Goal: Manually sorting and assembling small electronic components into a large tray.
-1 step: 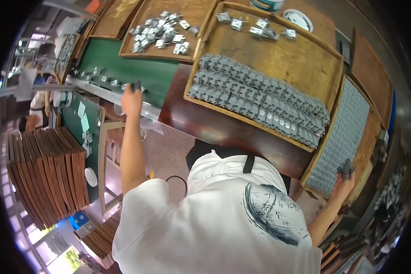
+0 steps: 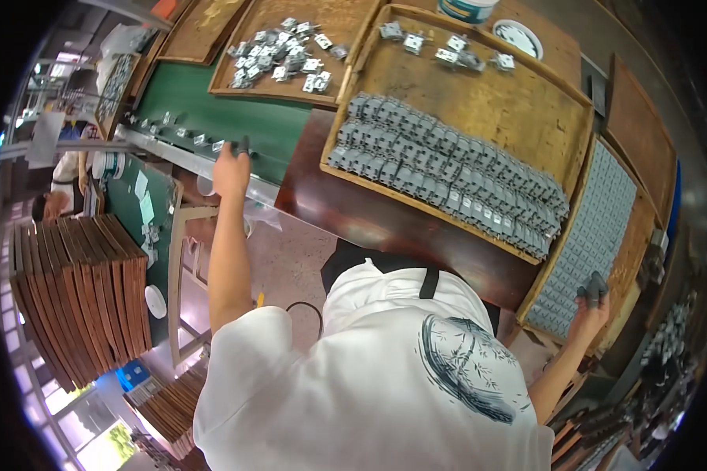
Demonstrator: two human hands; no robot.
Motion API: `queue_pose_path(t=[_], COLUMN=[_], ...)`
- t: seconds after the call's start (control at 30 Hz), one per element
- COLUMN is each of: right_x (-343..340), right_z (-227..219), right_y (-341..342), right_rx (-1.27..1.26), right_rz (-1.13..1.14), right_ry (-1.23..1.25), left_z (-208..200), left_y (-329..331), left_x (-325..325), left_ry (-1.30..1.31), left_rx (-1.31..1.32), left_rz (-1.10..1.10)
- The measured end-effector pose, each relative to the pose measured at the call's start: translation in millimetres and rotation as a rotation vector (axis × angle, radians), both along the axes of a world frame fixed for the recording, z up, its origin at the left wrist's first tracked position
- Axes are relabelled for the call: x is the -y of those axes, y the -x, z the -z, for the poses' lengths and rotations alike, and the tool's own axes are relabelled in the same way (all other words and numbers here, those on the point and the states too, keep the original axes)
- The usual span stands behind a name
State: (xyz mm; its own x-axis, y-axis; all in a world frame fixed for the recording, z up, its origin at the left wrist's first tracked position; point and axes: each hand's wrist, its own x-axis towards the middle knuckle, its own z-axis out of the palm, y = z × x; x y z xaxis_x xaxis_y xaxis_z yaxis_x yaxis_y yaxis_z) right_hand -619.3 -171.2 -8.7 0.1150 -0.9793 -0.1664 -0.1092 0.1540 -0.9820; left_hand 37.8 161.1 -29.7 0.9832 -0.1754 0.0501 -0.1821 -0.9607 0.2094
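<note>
My left hand (image 2: pixel 232 174) reaches over the metal edge of a green conveyor belt (image 2: pixel 212 98). Dark covers sit on some of its fingertips, and its fingers are stretched out with a gap between them. Close to those fingertips, small metal parts (image 2: pixel 201 140) stand in a line along the belt. At the far right my right hand (image 2: pixel 589 315) is at the side of a tray packed with rows of flat grey parts (image 2: pixel 593 228). Its dark-covered fingers are drawn together; whatever they hold is hidden.
A wooden tray (image 2: pixel 479 102) holds rows of grey metal parts (image 2: pixel 440 177), with a few loose ones at its far end. Beyond the belt, another tray (image 2: pixel 361 20) carries a loose pile (image 2: pixel 279 55). Stacked boards (image 2: pixel 78 298) stand at left. A person (image 2: pixel 67 177) is farther off.
The view has shifted slightly. My left hand's fingertips look a little farther apart. My right hand stays at the grey tray.
</note>
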Motion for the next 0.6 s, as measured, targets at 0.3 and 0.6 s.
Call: queue_pose_path(t=[0.3,0.6], right_x=[-28.0,-46.2], right_z=[-30.7,-39.3], right_y=[-154.6,-210.0], right_rx=[0.248,0.220], right_rz=[-0.192,-0.240], right_ry=[-0.134,-0.113], left_z=[29.2,-21.3], left_y=[-27.0,72.9], left_x=[-9.7,62.5], left_ry=[0.058,1.420], left_rx=[-0.093,-1.001], left_rz=[-0.036,0.190])
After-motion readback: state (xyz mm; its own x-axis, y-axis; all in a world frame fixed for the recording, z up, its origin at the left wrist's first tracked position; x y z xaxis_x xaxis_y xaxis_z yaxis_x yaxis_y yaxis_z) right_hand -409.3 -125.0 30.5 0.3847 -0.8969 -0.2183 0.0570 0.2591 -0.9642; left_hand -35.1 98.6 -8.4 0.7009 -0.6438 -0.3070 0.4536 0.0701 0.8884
